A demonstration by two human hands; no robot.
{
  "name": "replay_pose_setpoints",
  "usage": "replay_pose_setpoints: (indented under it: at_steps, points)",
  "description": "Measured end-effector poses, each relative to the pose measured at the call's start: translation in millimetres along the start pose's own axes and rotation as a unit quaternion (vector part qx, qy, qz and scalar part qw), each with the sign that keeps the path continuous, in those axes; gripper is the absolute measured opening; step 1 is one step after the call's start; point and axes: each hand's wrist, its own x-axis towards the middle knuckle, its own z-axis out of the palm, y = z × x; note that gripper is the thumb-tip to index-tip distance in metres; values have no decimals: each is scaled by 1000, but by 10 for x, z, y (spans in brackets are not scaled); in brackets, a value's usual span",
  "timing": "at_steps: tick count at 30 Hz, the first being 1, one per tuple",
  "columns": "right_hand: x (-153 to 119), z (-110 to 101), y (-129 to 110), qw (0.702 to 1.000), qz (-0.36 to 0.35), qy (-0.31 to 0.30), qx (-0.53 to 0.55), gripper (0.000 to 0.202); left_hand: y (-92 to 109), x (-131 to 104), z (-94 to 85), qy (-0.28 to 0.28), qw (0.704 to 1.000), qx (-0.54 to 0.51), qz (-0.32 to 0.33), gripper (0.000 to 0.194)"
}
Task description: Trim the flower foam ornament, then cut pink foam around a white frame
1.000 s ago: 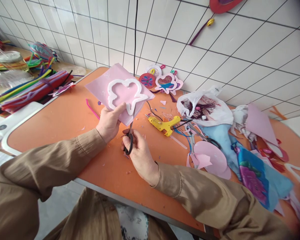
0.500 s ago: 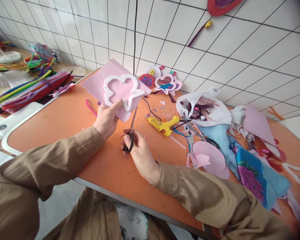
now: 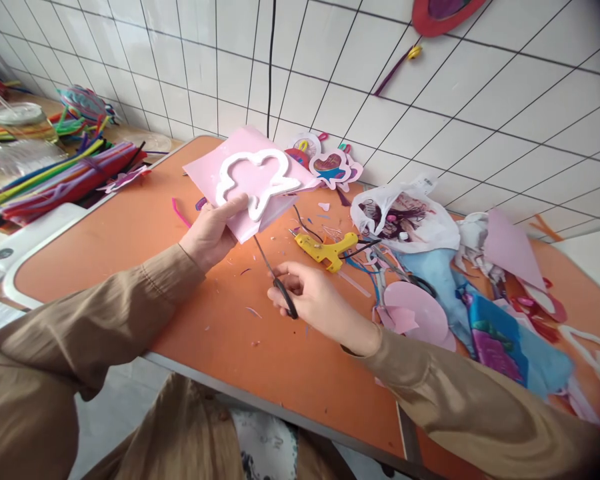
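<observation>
A pink sheet [image 3: 245,141] is pinched in my left hand [image 3: 213,230], above the left-middle part of the orange table. On it lies a white cloud-shaped outline [image 3: 235,159], and my left thumb presses on its lower edge. My right hand [image 3: 305,293] is closed round the black handles of the scissors [image 3: 285,297]. The blades point up and left, with their tip near the sheet's lower edge; whether they are parted is hard to make out.
Right of the sheet lies a yellow glue gun [image 3: 329,251] with a cord. Beyond it are a white plastic bag [image 3: 443,230], pink cutouts [image 3: 415,303] and blue fabric [image 3: 550,363]. Pipe cleaners [image 3: 65,183] lie at the left. A tiled wall stands behind the orange table [image 3: 220,333].
The pink sheet and my left hand have shifted and tilted, the sheet moving right. My right hand has moved right and turned, with the scissors now slanting up and left.
</observation>
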Motion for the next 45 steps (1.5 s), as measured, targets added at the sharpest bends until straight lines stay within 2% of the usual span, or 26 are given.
replay_pose_setpoints:
  at_steps: [2, 5, 9, 13, 17, 19, 22, 25, 29, 33, 35, 37, 41, 43, 45]
  points:
    - [-58, -130, 8, 991, -40, -22, -127, 20, 14, 1, -13, -20, 1000, 8, -21, 8]
    - [-149, -322, 3, 954, -97, -73, -275, 6, 36, 19, -50, -45, 996, 47, -64, 8]
    - [-204, -505, 31, 911, -155, -46, -380, 15, 51, 40, -98, -73, 990, 87, -87, 10]
    - [-252, -581, 18, 891, -223, -35, -395, 20, 43, 41, -123, -104, 986, 92, -96, 12]
    - [-392, -711, -59, 902, -233, -56, -359, 20, 43, 40, -129, -99, 984, 99, -113, 18]
    - [-465, -812, -60, 902, -238, -61, -354, 27, 39, 46, -135, -94, 984, 108, -111, 20]
    - [-515, -925, 0, 906, -248, -35, -342, 35, 19, 55, -150, -99, 983, 118, -100, 20]
    - [-493, -902, 64, 901, -216, -32, -374, 37, -13, 47, -155, -115, 981, 127, -97, 17]
    - [-447, -723, 89, 870, -148, -36, -470, 46, -57, 9, -134, -141, 975, 137, -105, 17]
    - [-446, -599, 79, 824, -152, -34, -545, 26, -106, -10, -133, -152, 970, 150, -112, 18]
    - [-446, -577, 81, 813, -147, -24, -563, 21, -131, -9, -146, -156, 970, 153, -109, 19]
    - [-436, -564, 100, 836, -112, -16, -537, 26, -153, -10, -157, -156, 969, 160, -106, 19]
    - [-397, -578, 170, 933, -39, -46, -356, 44, -183, -35, -149, -156, 968, 166, -101, 21]
    - [-381, -636, 196, 962, -36, -66, -262, 42, -193, -51, -138, -158, 969, 162, -101, 22]
    - [-364, -740, 204, 973, -23, -85, -215, 29, -198, -60, -134, -158, 969, 157, -102, 24]
